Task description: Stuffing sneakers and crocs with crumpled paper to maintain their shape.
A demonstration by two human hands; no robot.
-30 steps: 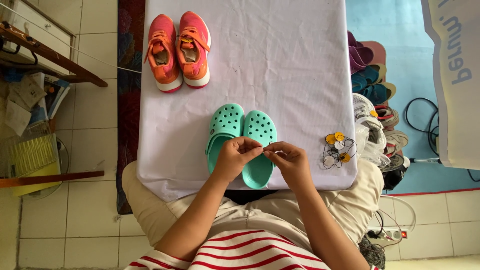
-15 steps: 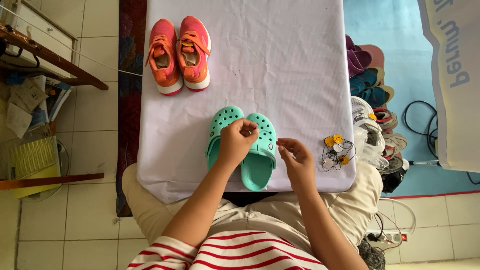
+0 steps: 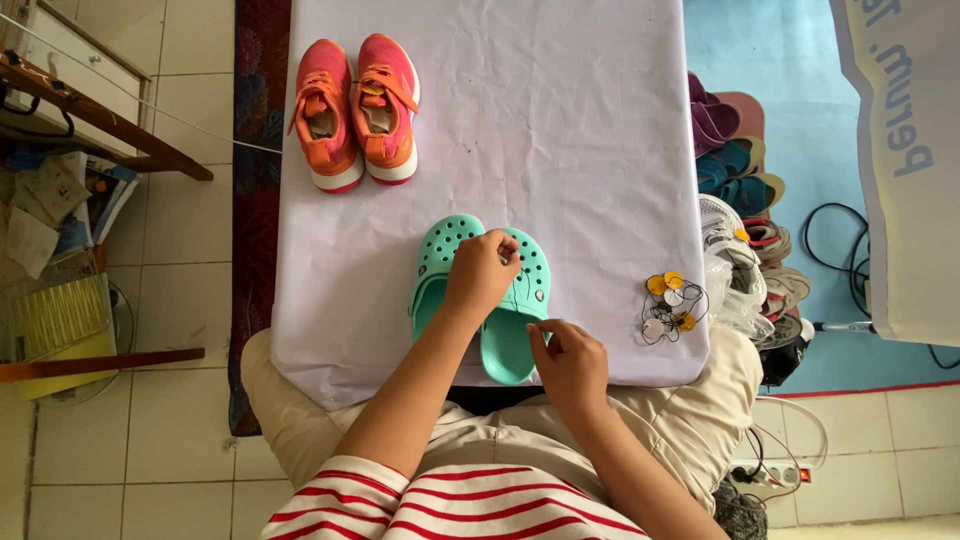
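Note:
A pair of mint-green clogs (image 3: 440, 262) lies on the white-covered table (image 3: 560, 130), toes pointing away from me. My left hand (image 3: 482, 275) rests on top of the clogs, fingers curled and pinching at the toe holes of the right clog (image 3: 528, 272); whether it holds something small I cannot tell. My right hand (image 3: 570, 362) hovers at the heel of the right clog near the table's front edge, fingers loosely bent, with nothing visible in it.
A pair of orange-pink sneakers (image 3: 355, 110) stands at the far left of the table. A small heap of yellow and white tags on black cords (image 3: 668, 305) lies at the right edge. Several shoes (image 3: 745, 200) are stacked on the floor to the right.
Both hands were together over the clogs' middle. My left hand has moved up to the right clog's toe, and my right hand has drawn back toward the heel.

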